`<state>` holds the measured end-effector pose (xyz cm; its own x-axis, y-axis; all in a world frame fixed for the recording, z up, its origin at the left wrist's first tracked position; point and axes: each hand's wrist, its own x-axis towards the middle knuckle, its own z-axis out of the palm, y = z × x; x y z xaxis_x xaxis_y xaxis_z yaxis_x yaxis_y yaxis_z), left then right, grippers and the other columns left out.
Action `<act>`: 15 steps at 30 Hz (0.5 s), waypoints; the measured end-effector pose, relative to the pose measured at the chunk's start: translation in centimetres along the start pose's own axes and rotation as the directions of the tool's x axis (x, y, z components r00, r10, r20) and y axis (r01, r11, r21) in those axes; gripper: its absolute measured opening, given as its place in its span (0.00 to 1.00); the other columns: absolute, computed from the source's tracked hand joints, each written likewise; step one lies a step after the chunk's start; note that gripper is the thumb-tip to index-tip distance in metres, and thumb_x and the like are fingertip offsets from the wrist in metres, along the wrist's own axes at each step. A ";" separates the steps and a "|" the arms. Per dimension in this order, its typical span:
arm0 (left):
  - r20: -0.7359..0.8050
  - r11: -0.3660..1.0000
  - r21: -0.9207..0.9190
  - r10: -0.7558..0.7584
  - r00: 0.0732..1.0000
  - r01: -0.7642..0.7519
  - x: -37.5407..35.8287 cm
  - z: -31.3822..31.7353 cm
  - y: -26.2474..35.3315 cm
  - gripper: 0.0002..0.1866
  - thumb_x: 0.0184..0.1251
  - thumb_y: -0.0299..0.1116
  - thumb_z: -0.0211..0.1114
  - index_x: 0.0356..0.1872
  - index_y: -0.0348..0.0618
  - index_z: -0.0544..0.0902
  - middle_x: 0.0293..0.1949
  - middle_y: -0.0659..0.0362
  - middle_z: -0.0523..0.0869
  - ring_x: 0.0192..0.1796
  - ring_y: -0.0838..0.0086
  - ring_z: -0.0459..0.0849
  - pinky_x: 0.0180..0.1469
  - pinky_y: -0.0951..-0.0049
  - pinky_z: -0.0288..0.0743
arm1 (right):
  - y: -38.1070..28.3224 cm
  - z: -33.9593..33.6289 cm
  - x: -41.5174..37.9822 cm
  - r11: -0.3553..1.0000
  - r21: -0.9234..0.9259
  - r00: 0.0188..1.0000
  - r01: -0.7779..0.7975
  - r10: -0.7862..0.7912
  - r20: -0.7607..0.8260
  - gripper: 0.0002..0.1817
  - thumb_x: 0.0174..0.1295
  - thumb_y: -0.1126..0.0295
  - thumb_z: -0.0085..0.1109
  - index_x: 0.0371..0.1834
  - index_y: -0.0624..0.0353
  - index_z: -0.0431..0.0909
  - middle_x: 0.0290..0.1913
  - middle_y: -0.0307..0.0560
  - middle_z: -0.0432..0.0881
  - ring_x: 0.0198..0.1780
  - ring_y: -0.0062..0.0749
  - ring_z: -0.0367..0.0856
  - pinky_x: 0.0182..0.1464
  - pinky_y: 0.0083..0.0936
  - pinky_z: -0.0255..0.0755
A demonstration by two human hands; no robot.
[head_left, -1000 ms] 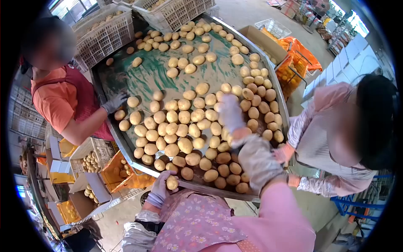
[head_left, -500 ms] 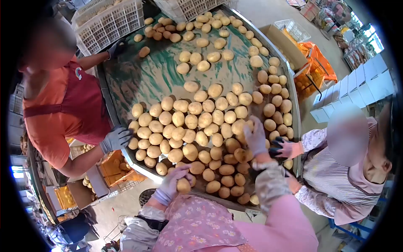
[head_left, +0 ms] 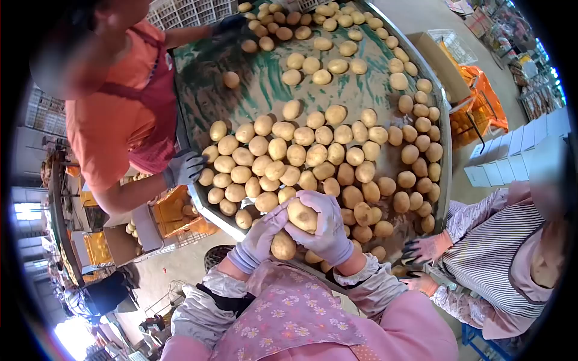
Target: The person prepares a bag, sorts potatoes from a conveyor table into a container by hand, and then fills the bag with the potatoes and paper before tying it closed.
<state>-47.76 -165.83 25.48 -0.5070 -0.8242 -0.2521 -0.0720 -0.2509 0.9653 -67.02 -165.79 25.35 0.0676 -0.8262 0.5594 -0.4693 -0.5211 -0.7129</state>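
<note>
Both my hands wear pale lilac gloves and meet at the near edge of a table covered with potatoes. My left hand is closed around a potato, held low by the palm. In my right hand is another potato, gripped between thumb and fingers just above the first one. The left fingers reach up beside this upper potato, perhaps touching it. Loose potatoes lie directly behind and to the right of my hands.
A co-worker in an orange shirt stands at the left, one gloved hand on the table edge. Another person in a striped apron is at the right. Crates stand at the far side; a cardboard box is beyond the right edge.
My right hand has come back from the pile toward my left and now holds a potato. The left still holds its potato. The view has shifted, and the left co-worker leans farther over the table.
</note>
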 end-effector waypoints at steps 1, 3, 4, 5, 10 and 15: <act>-0.023 0.998 -0.054 -0.040 0.999 0.039 -0.3 0.3 1.0 0.28 0.87 0.41 0.42 0.76 0.30 0.65 0.72 0.49 0.74 0.73 0.66 0.73 0.76 0.67 0.64 | -0.2 0.2 0.0 1.000 0.008 1.000 0.000 0.000 -0.001 0.37 0.48 0.70 0.82 0.61 0.59 0.72 0.57 0.52 0.84 0.54 0.46 0.84 0.53 0.38 0.75; -0.071 0.976 -0.198 -0.106 0.992 0.090 -1.0 0.9 2.1 0.27 0.88 0.41 0.39 0.74 0.31 0.67 0.69 0.50 0.77 0.70 0.68 0.75 0.73 0.68 0.68 | -0.6 0.8 -0.1 1.000 0.022 1.000 0.000 0.000 -0.002 0.37 0.48 0.70 0.82 0.61 0.59 0.72 0.57 0.52 0.84 0.54 0.46 0.84 0.54 0.39 0.75; -0.088 0.985 -0.157 -0.091 0.992 0.076 -1.3 0.8 2.1 0.27 0.89 0.41 0.38 0.74 0.31 0.68 0.68 0.50 0.78 0.69 0.68 0.76 0.72 0.68 0.69 | -0.8 1.1 -0.2 1.000 0.023 1.000 0.003 -0.003 -0.001 0.37 0.48 0.70 0.82 0.62 0.58 0.72 0.57 0.52 0.83 0.54 0.47 0.84 0.54 0.39 0.75; -0.105 0.991 -0.116 -0.076 0.992 0.064 -1.8 0.7 2.0 0.27 0.89 0.41 0.37 0.74 0.32 0.68 0.67 0.51 0.78 0.68 0.69 0.77 0.71 0.69 0.70 | -1.0 1.4 -0.4 1.000 0.023 1.000 0.005 -0.005 0.000 0.37 0.48 0.70 0.82 0.62 0.58 0.72 0.57 0.52 0.83 0.54 0.47 0.84 0.54 0.40 0.75; -0.045 0.927 -0.362 -0.119 0.992 0.095 -3.3 0.5 0.6 0.28 0.89 0.45 0.37 0.72 0.33 0.70 0.65 0.53 0.80 0.66 0.70 0.79 0.70 0.69 0.71 | -2.5 1.9 -1.5 0.998 0.058 0.998 -0.039 0.036 0.049 0.37 0.49 0.70 0.81 0.63 0.57 0.73 0.57 0.52 0.83 0.54 0.48 0.83 0.54 0.39 0.76; 0.000 0.882 -0.465 -0.091 0.996 0.081 -4.3 0.9 0.9 0.29 0.88 0.49 0.40 0.72 0.34 0.70 0.62 0.53 0.81 0.65 0.69 0.79 0.69 0.69 0.72 | -4.2 1.8 -2.7 0.995 0.096 0.998 -0.037 0.033 0.045 0.34 0.50 0.69 0.81 0.61 0.55 0.74 0.58 0.54 0.83 0.53 0.50 0.85 0.51 0.39 0.78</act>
<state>-46.43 -162.01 27.49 -0.4980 -0.7981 -0.3392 0.2946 -0.5236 0.7994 -63.69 -161.78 26.04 0.0914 -0.8518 0.5158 -0.3845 -0.5080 -0.7708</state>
